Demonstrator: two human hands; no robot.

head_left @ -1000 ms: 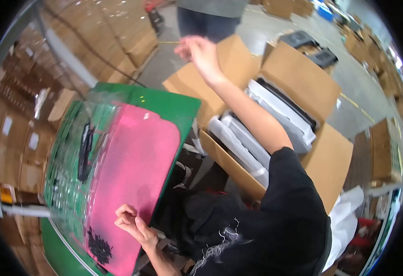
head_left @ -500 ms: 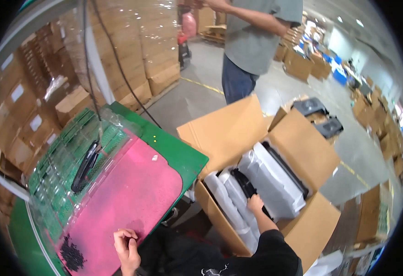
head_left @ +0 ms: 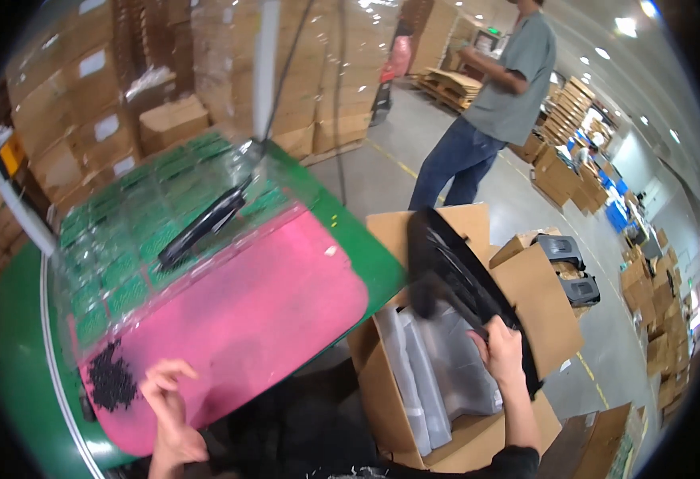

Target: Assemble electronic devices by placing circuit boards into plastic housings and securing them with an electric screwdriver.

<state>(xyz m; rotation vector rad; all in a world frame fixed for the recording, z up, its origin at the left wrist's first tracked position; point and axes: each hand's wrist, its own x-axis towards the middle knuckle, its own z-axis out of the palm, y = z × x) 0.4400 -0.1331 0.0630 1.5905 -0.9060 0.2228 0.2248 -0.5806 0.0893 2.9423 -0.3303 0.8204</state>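
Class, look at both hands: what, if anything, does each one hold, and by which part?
The right hand grips a black curved panel near its lower edge. The left hand holds nothing, resting on the pink mat.

Pink mat [head_left: 246,319], green table [head_left: 14,335], black panel [head_left: 454,279].

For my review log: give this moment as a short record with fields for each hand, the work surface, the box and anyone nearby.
left hand: fingers spread, resting on the pink mat beside a pile of small black parts
right hand: grips a long black part above the open cardboard box
box contents: bagged pieces
table: green table, clear tray
nearby: a person standing on the floor behind
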